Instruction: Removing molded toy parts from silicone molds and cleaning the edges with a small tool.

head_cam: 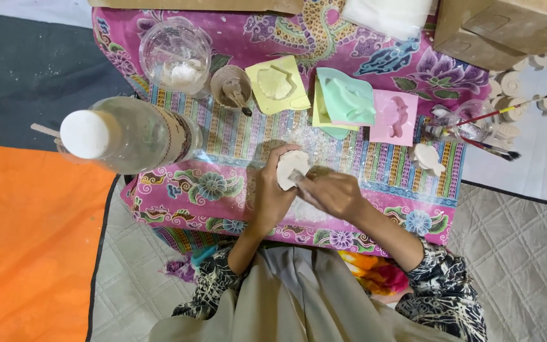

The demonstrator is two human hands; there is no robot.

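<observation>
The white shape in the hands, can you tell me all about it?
The white shape is a small, flat, rounded piece that looks like plaster, matte and unpainted. The left hand grips it from below, just over the flowery pink cloth. The right hand presses a small tool against its edge. Its exact figure is hard to tell.

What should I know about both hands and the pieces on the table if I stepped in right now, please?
Left hand: holds a white, shell-shaped plaster cast above the patterned pink tablecloth.
Right hand: presses a small tool, mostly hidden, against the cast's edge.
Nearby: yellow mould, green mould and pink mould lie behind the hands; another white cast sits to the right; paintbrushes rest by a small jar.
Done: the held cast is out of its mould.
Left: both casts are unpainted.
</observation>
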